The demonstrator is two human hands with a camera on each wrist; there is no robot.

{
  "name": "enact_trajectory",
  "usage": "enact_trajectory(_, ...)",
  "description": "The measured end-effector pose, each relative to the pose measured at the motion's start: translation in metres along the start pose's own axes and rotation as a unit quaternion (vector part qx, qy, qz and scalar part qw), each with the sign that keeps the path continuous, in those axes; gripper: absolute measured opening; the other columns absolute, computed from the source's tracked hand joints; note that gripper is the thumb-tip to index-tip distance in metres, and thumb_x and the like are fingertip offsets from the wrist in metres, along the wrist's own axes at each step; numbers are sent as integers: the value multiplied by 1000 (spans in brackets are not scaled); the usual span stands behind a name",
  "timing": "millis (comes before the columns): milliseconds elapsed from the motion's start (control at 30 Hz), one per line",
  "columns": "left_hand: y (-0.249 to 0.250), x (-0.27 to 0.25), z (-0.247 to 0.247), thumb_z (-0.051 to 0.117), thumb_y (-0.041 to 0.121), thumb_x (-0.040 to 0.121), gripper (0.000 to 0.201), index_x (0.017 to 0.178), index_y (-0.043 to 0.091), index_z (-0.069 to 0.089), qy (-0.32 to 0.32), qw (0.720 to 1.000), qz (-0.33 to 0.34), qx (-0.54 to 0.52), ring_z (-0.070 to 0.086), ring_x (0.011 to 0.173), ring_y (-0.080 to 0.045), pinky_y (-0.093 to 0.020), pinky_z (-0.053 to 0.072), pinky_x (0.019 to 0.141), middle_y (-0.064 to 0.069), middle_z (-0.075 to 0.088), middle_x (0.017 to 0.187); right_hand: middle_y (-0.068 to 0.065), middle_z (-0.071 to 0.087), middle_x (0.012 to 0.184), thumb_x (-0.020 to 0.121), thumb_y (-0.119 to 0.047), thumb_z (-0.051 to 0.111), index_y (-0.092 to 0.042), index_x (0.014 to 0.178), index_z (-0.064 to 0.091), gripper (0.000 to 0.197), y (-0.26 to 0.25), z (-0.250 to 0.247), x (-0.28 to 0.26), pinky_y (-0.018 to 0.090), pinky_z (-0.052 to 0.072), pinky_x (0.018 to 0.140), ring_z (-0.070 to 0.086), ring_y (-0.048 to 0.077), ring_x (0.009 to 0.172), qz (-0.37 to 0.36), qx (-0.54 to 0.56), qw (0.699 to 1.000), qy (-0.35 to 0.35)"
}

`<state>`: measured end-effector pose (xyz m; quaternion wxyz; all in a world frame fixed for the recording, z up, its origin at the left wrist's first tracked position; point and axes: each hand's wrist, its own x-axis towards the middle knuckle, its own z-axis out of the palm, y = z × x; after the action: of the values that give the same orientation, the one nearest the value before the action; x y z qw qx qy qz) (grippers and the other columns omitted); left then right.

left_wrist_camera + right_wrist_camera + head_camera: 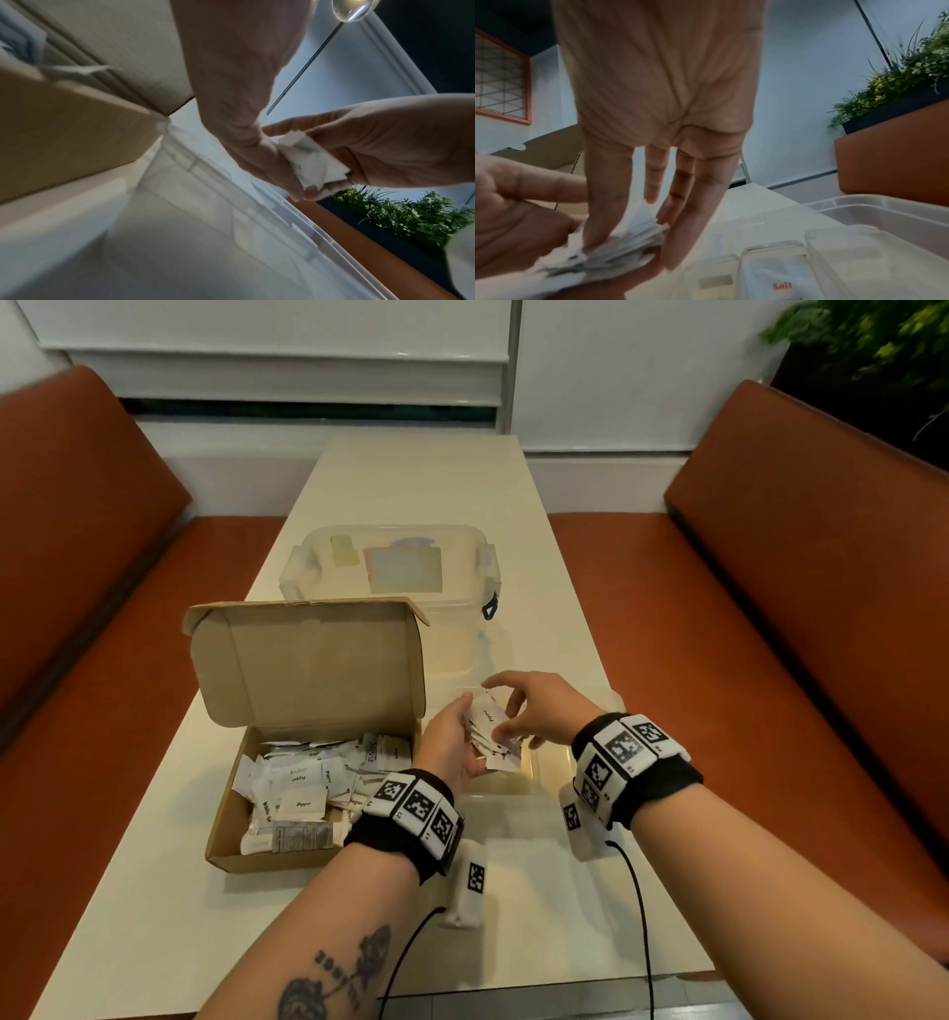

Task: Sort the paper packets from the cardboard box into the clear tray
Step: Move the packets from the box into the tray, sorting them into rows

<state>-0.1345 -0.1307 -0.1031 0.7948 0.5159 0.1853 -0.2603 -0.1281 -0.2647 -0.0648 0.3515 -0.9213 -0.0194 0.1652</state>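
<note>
1. Paper packets (490, 734), small, flat and white with ragged edges, sit as a fanned stack in the left hand (452, 747), whose fingers curl around the bundle from below.
2. The top packet of that stack reads "Pepper" in dark italic print; the right hand (534, 711) pinches into the stack with thumb and forefinger while its other fingers spread out straight above.
3. Both hands hover over the clear tray (552, 762), a transparent plastic piece with rounded compartments lying on the table just right of the cardboard box (267, 855).
4. In the right wrist view one tray compartment (780, 280) holds a white packet printed "Salt" in orange-red letters; the compartment to its right looks bare.
5. The brown corrugated box stands with its lid flipped up, and loose white packets fill it; legible words there include "Pepper", "Stevia" and part of "White S…".
6. A long sachet with a fine-print panel lies along the box's near wall; its text is too small to read.
7. Behind the box stands a lidded translucent plastic container (390, 562) with side clips.
</note>
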Motion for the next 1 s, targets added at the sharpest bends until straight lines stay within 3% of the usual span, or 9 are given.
enact_trajectory(100, -3, -5, -4, 48, 16, 92, 25, 114, 5, 51, -26, 999, -4, 42, 59, 50, -15, -29, 51, 53, -9, 60, 73, -1, 57, 78, 75, -13, 77, -26, 128, 55, 59, 3, 1, -2, 23, 56, 57, 59, 14, 61, -2, -6, 1000, 7)
enact_trajectory(133, -4, -6, -5, 48, 9, 89, 25, 114, 5, 51, -31, 998, -7, 61, 57, 46, -13, -28, 50, 52, -7, 58, 69, -2, 59, 77, 75, -14, 77, -25, 125, 56, 55, 3, 1, -2, 24, 57, 59, 60, 14, 61, -1, -12, 1000, 14)
enact_trajectory(267, -5, -10, -3, 46, -10, 87, 43, 125, 8, 46, -79, 992, 12, 93, 66, 80, -24, -34, 55, 71, -21, 61, 106, 0, 63, 81, 74, -17, 78, -22, 109, 59, 40, 3, 3, -4, 23, 53, 57, 58, 10, 56, -3, -26, 998, 54)
enact_trajectory(367, -6, -11, -3, 47, -11, 88, 44, 127, 10, 46, -83, 992, 24, 95, 65, 83, -25, -33, 56, 70, -18, 63, 103, 3, 67, 79, 75, -16, 76, -18, 96, 58, 27, 3, 5, -4, 20, 47, 52, 57, 9, 52, -6, -20, 997, 73)
enact_trajectory(500, -7, -10, -2, 41, -10, 92, 40, 128, 7, 47, -92, 992, 21, 82, 65, 89, -30, -47, 57, 76, -20, 63, 106, 4, 67, 73, 83, -14, 65, -16, 83, 59, 7, 4, 5, -4, 18, 42, 50, 57, 8, 51, 1, -28, 996, 90)
enact_trajectory(667, -6, -9, -2, 41, 1, 99, 30, 125, 11, 49, -77, 997, 17, 19, 67, 87, -32, -47, 59, 69, -21, 64, 111, 3, 57, 75, 80, -10, 67, -15, 69, 51, 20, 9, 4, -1, 20, 38, 55, 51, 17, 69, 14, -19, 992, 126)
enact_trajectory(800, -8, -6, -4, 42, 4, 99, 29, 127, 11, 49, -61, 998, 32, 5, 67, 86, -32, -43, 60, 66, -22, 64, 111, 4, 56, 76, 75, 0, 68, -15, 87, 56, 22, 9, 2, 0, 16, 42, 53, 55, 17, 66, 26, 53, 992, 113)
enact_trajectory(900, -9, -4, -5, 42, 2, 99, 28, 123, 12, 49, -53, 998, 44, 10, 68, 81, -30, -39, 60, 60, -22, 64, 111, 4, 54, 76, 76, 5, 66, -24, 113, 59, 48, 6, -1, 0, 11, 43, 48, 54, 12, 58, 15, 73, 995, 58)
enact_trajectory(1000, -8, -1, -7, 41, 2, 99, 27, 122, 11, 51, -51, 997, 55, 27, 69, 78, -28, -38, 60, 59, -21, 65, 107, 3, 60, 70, 80, -2, 64, -19, 102, 68, 28, 4, -5, 2, 15, 48, 56, 55, 11, 59, 8, 49, 998, 28)
